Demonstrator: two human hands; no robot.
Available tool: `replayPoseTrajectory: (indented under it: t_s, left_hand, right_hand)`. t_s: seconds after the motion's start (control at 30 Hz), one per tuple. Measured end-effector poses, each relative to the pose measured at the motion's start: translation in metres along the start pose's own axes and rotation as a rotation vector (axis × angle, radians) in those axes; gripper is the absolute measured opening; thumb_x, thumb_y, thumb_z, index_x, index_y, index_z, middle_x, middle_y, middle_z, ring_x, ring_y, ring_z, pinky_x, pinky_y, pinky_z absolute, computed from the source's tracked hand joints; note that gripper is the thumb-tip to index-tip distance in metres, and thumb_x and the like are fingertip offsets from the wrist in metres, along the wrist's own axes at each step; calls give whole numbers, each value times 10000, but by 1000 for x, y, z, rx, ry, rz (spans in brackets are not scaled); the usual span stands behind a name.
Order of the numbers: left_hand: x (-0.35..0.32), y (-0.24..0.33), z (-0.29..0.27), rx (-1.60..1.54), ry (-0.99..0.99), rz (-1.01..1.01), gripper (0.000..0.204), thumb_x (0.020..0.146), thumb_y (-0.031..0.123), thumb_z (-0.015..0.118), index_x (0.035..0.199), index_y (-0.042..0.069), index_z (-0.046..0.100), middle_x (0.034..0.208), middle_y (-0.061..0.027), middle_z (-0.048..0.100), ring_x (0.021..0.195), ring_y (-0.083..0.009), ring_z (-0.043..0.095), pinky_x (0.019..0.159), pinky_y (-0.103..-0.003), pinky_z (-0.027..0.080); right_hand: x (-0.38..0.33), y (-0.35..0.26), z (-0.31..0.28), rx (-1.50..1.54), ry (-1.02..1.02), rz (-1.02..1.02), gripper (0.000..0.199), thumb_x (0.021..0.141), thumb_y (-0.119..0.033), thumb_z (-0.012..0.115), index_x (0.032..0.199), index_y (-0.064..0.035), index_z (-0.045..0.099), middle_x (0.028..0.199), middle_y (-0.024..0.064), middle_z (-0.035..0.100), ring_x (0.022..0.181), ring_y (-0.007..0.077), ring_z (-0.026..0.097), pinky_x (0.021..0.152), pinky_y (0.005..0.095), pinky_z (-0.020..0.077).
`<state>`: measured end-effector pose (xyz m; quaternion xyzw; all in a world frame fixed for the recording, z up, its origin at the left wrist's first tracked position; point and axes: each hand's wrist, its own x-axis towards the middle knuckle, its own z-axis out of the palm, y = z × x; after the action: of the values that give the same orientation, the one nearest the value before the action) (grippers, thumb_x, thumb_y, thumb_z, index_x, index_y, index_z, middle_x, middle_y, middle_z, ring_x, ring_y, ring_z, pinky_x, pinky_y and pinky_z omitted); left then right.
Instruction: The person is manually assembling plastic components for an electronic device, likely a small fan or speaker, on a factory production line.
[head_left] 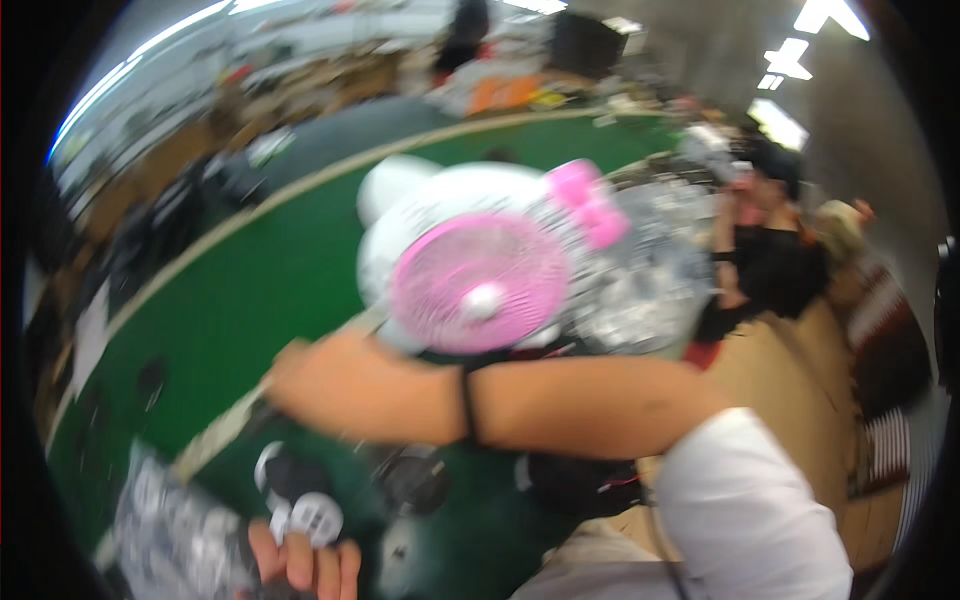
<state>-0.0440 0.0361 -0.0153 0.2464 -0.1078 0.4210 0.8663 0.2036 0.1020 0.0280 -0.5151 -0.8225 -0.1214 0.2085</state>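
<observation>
My right arm reaches across the view from the lower right, a black band around its wrist. My right hand hangs over the pale strip along the green bench; its fingers are smeared by motion, so its grip is hidden. At the lower left edge, my left hand shows only in part, fingers apart and slightly bent, with nothing visible in them. Just beyond those fingers is a white round part with holes. Behind my right forearm stands a white cat-shaped fan with a pink grille and pink bow.
A clear plastic bag of parts lies at the lower left. Dark round parts are on the near bench. Right of the fan sits a large heap of clear bags. The green belt curves behind. Another person is at the right.
</observation>
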Motion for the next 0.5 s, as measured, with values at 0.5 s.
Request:
replayPoseTrajectory:
  t_s: [0.5]
  left_hand:
    - [-1, 26, -36, 39, 129, 150, 646, 930, 545, 608, 1358, 70, 516, 1155, -178, 627, 896, -301, 694, 831, -526, 541]
  right_hand:
    - [-23, -59, -104, 395, -202, -330, 501, 790, -294, 809, 1199, -45, 661, 1108, 141, 691, 944, 320, 677, 803, 406, 531]
